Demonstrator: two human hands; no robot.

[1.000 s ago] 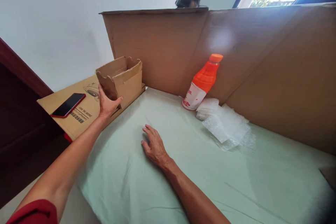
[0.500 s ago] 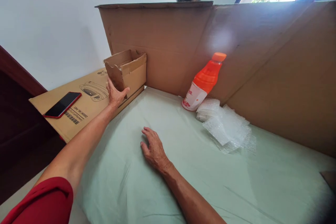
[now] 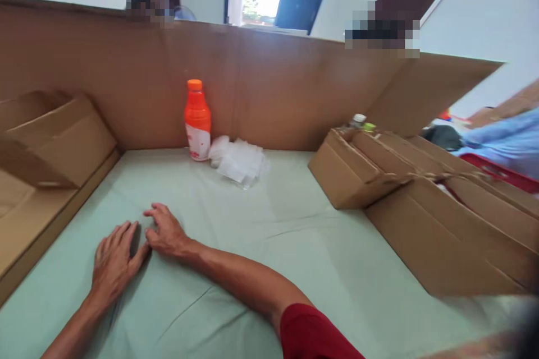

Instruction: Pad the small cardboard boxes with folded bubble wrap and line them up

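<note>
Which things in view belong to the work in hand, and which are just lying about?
Likely in the work:
open box at left, held moments ago by the left hand, now let go
green cloth, under left hand and right hand

Probably lying about, untouched:
orange bottle, upright
clear plastic wrap beside it
cardboard boxes at right

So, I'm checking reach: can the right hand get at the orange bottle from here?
Probably yes: the right hand appears to hold nothing, and only green cloth lies between it and the orange bottle; the plastic wrap sits to one side.
</note>
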